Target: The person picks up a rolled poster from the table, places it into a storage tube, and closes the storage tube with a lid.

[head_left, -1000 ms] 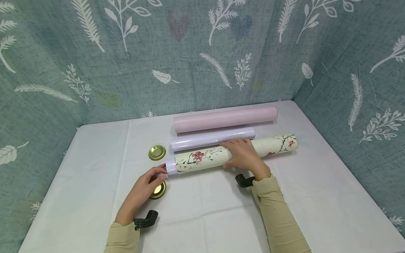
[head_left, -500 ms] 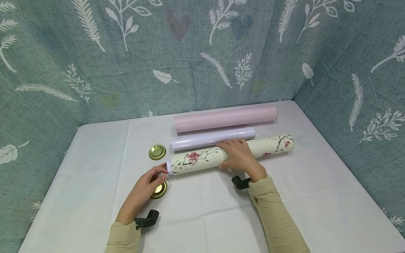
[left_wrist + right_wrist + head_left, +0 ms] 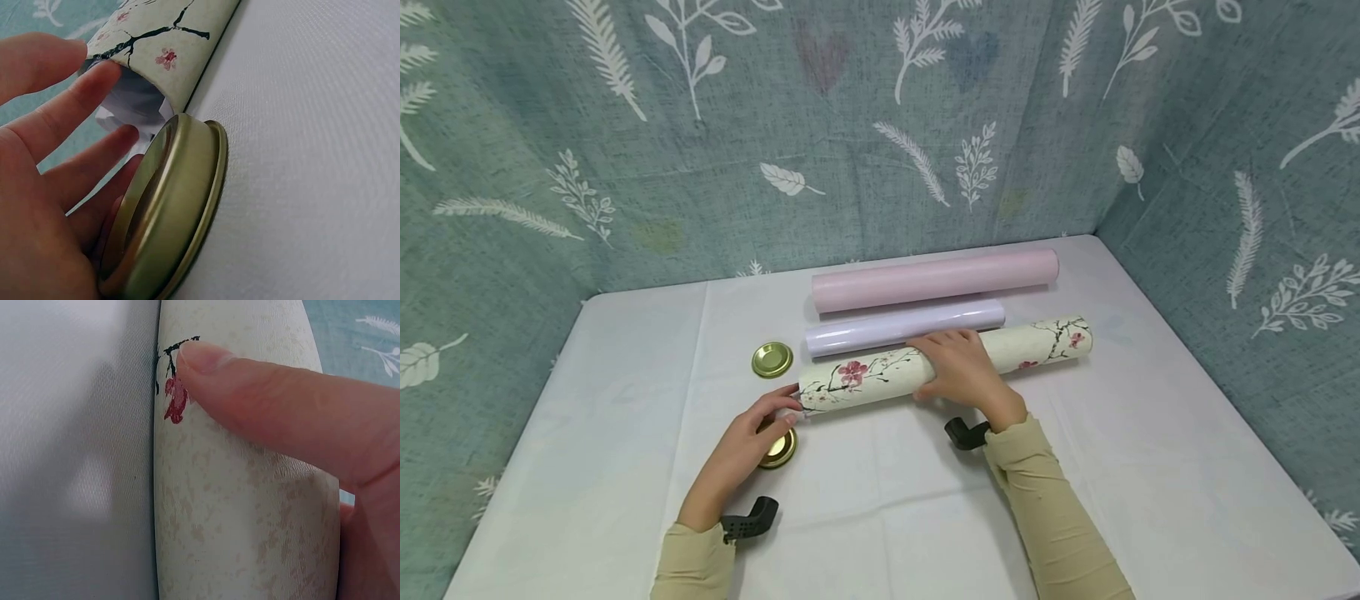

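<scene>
A cream wallpaper roll (image 3: 861, 382) printed with dark branches and pink blossoms lies slantwise on the table. My right hand (image 3: 958, 375) grips its middle from above; in the right wrist view the thumb (image 3: 250, 394) lies along the patterned surface. At the roll's left end is my left hand (image 3: 747, 439), its fingers loosely spread and fingertips right at the rim. The left wrist view shows a whitish lining (image 3: 134, 97) inside that open end. Under the left hand, a gold jar lid (image 3: 187, 206) lies on the table, partly hidden by the hand in the head view.
Behind the patterned roll lie a glossy white roll (image 3: 902, 327) and, farther back, a thicker pink roll (image 3: 932, 280). A second gold lid (image 3: 772, 359) sits left of them. The white-covered table (image 3: 880, 517) ends at a green leaf-print curtain (image 3: 700, 200).
The patterned roll has slid left with my right hand, and the pale band that showed at its left end is now covered. The left hand has stayed almost in place.
</scene>
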`<state>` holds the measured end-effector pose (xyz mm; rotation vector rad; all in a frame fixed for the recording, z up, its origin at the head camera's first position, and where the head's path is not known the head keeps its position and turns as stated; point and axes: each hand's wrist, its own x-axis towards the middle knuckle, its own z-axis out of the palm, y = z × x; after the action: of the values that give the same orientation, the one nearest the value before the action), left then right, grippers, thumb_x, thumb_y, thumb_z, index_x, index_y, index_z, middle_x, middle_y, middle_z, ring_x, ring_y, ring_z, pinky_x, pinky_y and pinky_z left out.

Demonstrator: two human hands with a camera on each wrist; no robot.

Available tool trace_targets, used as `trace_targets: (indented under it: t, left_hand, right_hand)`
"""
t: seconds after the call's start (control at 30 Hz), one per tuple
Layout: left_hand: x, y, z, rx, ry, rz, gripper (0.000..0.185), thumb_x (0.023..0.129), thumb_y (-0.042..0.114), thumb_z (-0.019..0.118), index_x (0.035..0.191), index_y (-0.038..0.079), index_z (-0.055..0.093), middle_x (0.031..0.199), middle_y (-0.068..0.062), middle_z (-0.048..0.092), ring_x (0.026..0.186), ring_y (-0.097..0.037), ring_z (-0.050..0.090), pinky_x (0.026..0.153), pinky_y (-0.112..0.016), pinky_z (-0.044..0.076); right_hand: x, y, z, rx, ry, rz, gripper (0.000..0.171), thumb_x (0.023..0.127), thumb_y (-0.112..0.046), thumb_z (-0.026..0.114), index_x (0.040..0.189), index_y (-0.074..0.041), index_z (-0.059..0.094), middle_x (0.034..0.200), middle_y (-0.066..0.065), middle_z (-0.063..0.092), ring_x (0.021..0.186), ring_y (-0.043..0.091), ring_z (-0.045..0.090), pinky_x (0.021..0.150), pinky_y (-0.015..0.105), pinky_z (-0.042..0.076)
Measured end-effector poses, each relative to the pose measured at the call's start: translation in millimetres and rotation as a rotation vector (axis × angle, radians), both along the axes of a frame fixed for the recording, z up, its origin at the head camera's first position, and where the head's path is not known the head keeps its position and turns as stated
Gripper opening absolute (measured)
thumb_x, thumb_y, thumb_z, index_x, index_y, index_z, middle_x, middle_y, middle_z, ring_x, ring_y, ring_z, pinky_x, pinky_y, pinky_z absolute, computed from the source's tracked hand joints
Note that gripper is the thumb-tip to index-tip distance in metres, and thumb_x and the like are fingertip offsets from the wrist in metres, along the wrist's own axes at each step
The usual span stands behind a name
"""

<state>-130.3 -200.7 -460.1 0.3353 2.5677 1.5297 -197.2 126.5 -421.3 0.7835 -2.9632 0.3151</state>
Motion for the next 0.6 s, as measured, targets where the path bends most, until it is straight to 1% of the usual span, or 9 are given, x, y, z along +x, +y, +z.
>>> trace_targets:
  t: [0.13, 0.23, 0.37, 0.5, 0.6]
  left_hand:
    - [0.0, 0.5, -1.0, -0.005, -0.002, -0.004, 0.024, 0.088, 0.038, 0.053, 0.104, 0.021, 0.060, 0.134, 0.010, 0.040, 0.127, -0.013, 0.029, 0.099, -0.038, 0.026]
    - [-0.3, 0.9, -2.5, -0.021, 0.019, -0.020, 0.025, 0.088, 0.037, 0.053, 0.106, 0.021, 0.060, 0.135, 0.006, 0.039, 0.128, -0.018, 0.028, 0.101, -0.044, 0.023]
    - [-0.1, 1.2, -3.2, -0.038, 0.034, -0.033, 0.027, 0.088, 0.038, 0.053, 0.107, 0.021, 0.060, 0.135, 0.003, 0.039, 0.128, -0.021, 0.028, 0.101, -0.046, 0.022]
    - [0.8, 0.4, -0.5, -0.054, 0.021, -0.024, 0.029, 0.087, 0.040, 0.055, 0.109, 0.022, 0.059, 0.133, 0.005, 0.042, 0.127, -0.020, 0.029, 0.100, -0.045, 0.023]
    - [2.0, -0.3, 3.0, -0.138, 0.025, -0.005, 0.036, 0.083, 0.045, 0.058, 0.114, 0.026, 0.055, 0.131, 0.007, 0.042, 0.126, -0.019, 0.030, 0.099, -0.044, 0.024]
  right_hand:
    - [0.1, -0.3, 0.2, 0.000, -0.001, 0.002, 0.082, 0.060, -0.051, 0.076, 0.130, -0.020, 0.047, 0.126, 0.000, 0.050, 0.117, 0.023, 0.041, 0.097, 0.044, 0.023]
    - [0.3, -0.5, 0.5, -0.003, -0.006, 0.002, 0.081, 0.060, -0.051, 0.076, 0.130, -0.020, 0.047, 0.126, 0.000, 0.050, 0.117, 0.023, 0.040, 0.097, 0.044, 0.023]
    - [0.1, -0.5, 0.3, 0.001, -0.005, -0.001, 0.081, 0.060, -0.051, 0.076, 0.129, -0.020, 0.047, 0.126, 0.000, 0.050, 0.118, 0.023, 0.040, 0.097, 0.044, 0.023]
    - [-0.3, -0.3, 0.0, 0.002, -0.008, -0.002, 0.081, 0.060, -0.051, 0.076, 0.129, -0.020, 0.047, 0.126, 0.000, 0.050, 0.117, 0.023, 0.040, 0.097, 0.044, 0.023]
    - [-0.5, 0.0, 0.3, -0.002, -0.009, 0.001, 0.081, 0.060, -0.051, 0.076, 0.129, -0.020, 0.047, 0.125, 0.000, 0.051, 0.117, 0.023, 0.041, 0.097, 0.044, 0.022]
